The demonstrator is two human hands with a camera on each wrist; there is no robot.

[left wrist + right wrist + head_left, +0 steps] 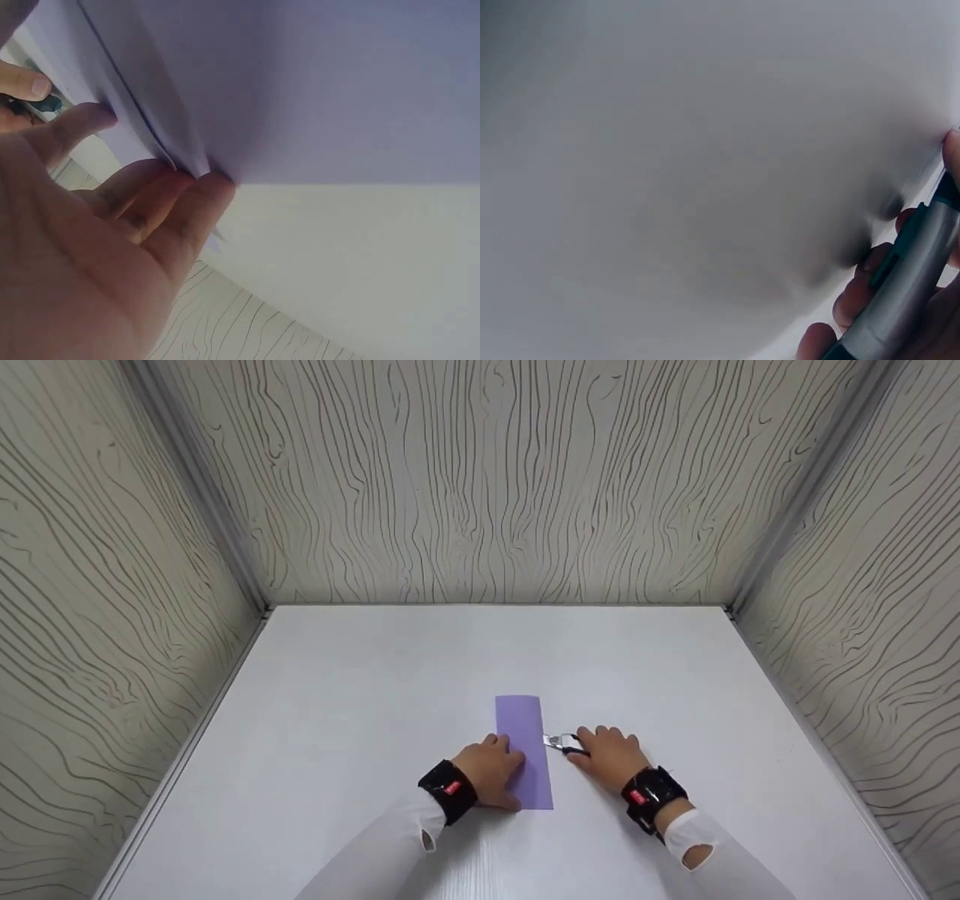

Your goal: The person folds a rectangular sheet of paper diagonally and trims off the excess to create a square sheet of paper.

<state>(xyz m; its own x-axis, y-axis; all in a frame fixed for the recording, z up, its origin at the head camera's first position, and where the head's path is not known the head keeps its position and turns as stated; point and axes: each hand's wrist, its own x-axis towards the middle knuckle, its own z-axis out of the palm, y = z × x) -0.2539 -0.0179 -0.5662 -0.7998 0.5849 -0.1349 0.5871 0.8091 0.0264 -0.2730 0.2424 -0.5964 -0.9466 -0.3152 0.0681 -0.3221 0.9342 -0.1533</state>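
Note:
A folded purple paper strip (525,720) lies lengthwise on the white table. My left hand (491,771) rests on its left side, fingertips pressing on the paper and the thumb near its lower edge. In the left wrist view, the fingers of this hand (112,225) touch the sheet (337,90) along a fold line. To the right of the strip, my right hand (611,756) grips a plier-like hole punch (555,741) with a silver head and dark handles. Its head meets the strip's right edge. The right wrist view shows a grey handle (907,285) within the curled fingers.
The white table (360,675) spreads around both hands. Wood-grain patterned panels (480,480) stand behind it and at both sides, with grey metal posts (199,484) in the corners. Each wrist wears a black strap (448,791).

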